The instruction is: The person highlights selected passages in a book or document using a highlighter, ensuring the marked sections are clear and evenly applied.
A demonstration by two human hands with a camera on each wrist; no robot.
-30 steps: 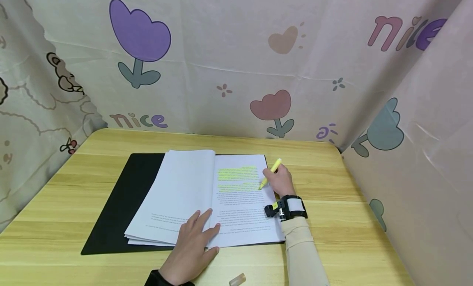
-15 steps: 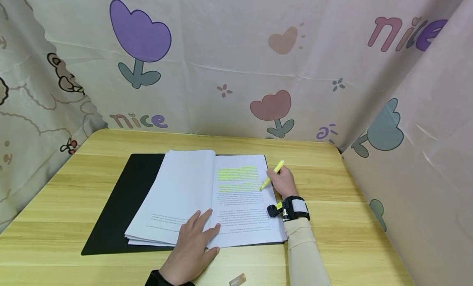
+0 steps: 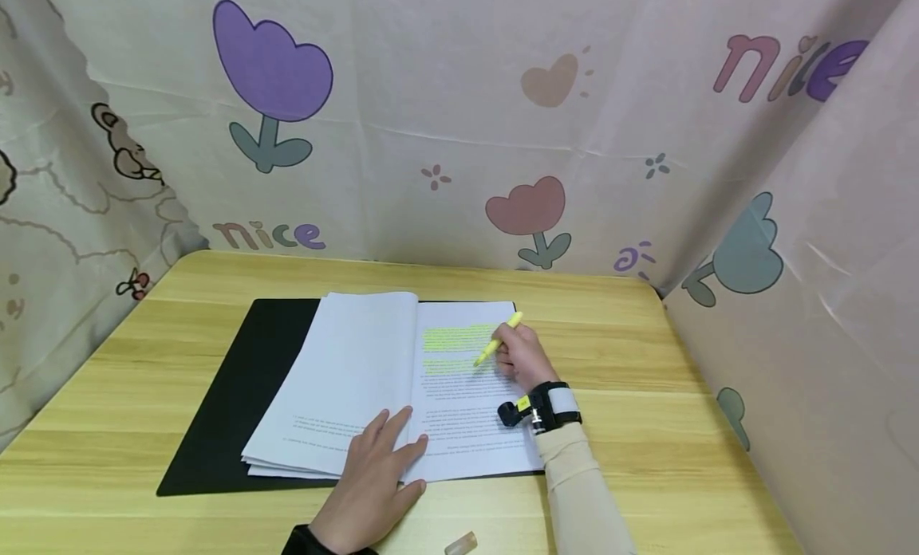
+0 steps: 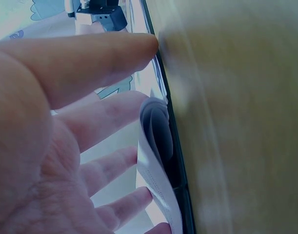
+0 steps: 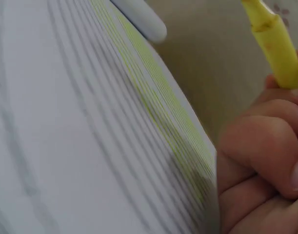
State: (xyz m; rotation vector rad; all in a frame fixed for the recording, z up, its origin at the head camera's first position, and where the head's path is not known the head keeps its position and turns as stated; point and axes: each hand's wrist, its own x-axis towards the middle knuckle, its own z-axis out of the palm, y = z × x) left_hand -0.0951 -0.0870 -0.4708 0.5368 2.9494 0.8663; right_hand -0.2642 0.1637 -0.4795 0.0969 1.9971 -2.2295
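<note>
My right hand [image 3: 526, 359] pinches a yellow highlighter [image 3: 498, 340], its tip angled down over the second highlighted block of text. In the right wrist view the highlighter [image 5: 279, 53] rises from between curled fingers, uncapped. Printed sheets lie open like a book, with the right page [image 3: 467, 427] carrying yellow-marked lines near its top. My left hand [image 3: 373, 479] rests with spread, straight fingers across the fold at the near edge of the sheets. In the left wrist view the folded-over pages [image 4: 156, 141] bulge beside the left fingertips.
A black folder [image 3: 237, 395] lies under the sheets, showing on the left. A small clear cap [image 3: 461, 543] lies on the wooden table [image 3: 682, 459] near its front. Printed curtains [image 3: 431, 100] hang behind the table and at both sides.
The right hand first shifts slightly right, then moves left with the highlighter, whose tip is now further in over the page. The left hand stays in place.
</note>
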